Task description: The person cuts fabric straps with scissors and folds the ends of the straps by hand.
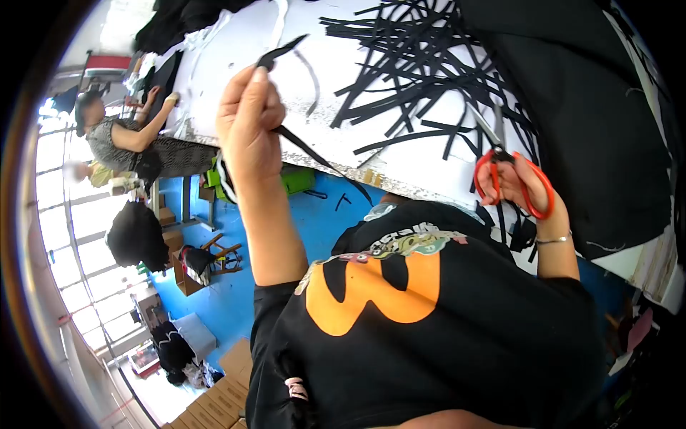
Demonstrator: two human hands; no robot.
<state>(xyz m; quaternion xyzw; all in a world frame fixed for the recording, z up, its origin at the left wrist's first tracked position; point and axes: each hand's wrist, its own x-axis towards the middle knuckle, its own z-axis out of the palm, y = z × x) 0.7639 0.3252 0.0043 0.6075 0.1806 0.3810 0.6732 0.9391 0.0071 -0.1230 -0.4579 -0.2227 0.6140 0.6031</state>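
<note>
My left hand (250, 118) is raised over the table's edge, its fingers closed on a black strip (314, 154). One end of the strip sticks out above the fingertips, and the other hangs down past the edge. At the right, my right hand (518, 187) holds scissors (549, 196) with red handles. Their blades are parted and point toward a pile of cut black strips (407, 68) on the white table (321, 71). Between the blades no strip can be made out for certain.
Black fabric (579, 114) covers the table's right side. Dark cloth (186, 25) lies at the far left end. A co-worker (125, 136) stands at the table's far left. Cardboard boxes (214, 400), a wooden stool (223, 254) and a green item (296, 179) are on the floor.
</note>
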